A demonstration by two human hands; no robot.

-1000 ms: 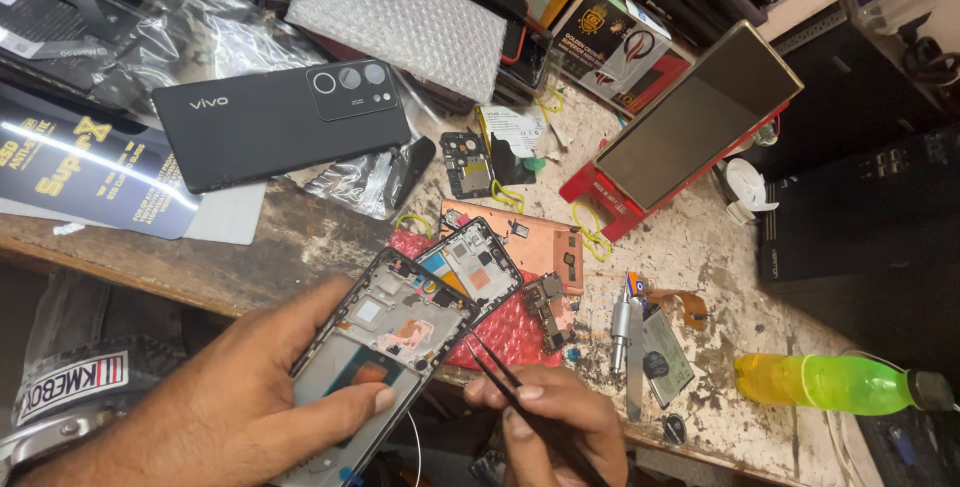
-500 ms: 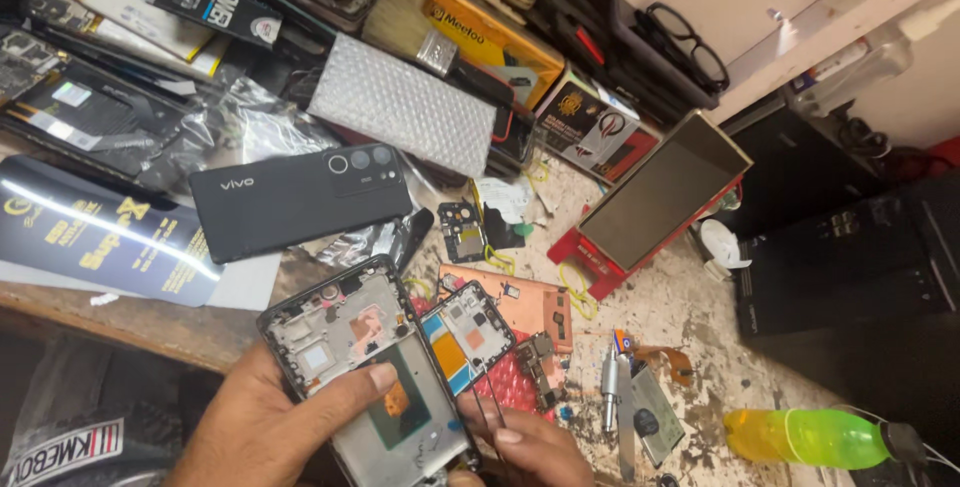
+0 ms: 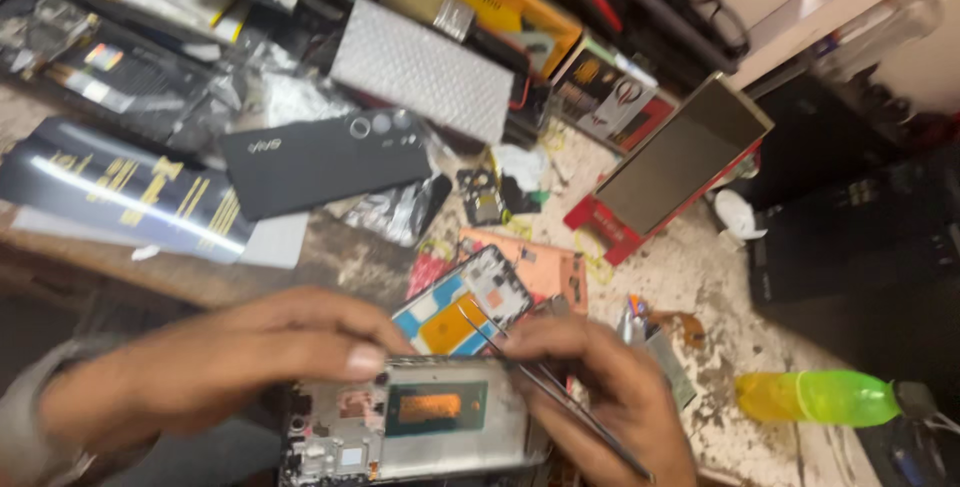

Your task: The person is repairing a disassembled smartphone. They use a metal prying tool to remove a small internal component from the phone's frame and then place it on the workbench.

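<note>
Opened phone frame (image 3: 410, 432), its back off and its innards showing, sits at the six o'clock edge of the view, lying flat and crosswise between the person's two hands. From nine o'clock the left hand (image 3: 230, 362) comes in and pinches the frame's upper left corner, fingertips pressed on the rim. At five o'clock the right hand (image 3: 600, 387) clenches a pair of tweezers (image 3: 545, 387), whose thin tips slant up toward eleven o'clock, over the frame's upper right corner; the motion blur keeps me from saying whether the tips touch anything. Just above the frame, at twelve o'clock from it, lies a second stripped phone body (image 3: 465, 302) with blue and orange patches, resting on an orange sheet (image 3: 540, 267). Further out at ten o'clock a black phone (image 3: 325, 162) lies face down on the scuffed workbench (image 3: 700, 277). At two o'clock a red-edged box (image 3: 670, 167) tilts open, and at four o'clock lies a yellow-green bottle (image 3: 815, 397).
</note>
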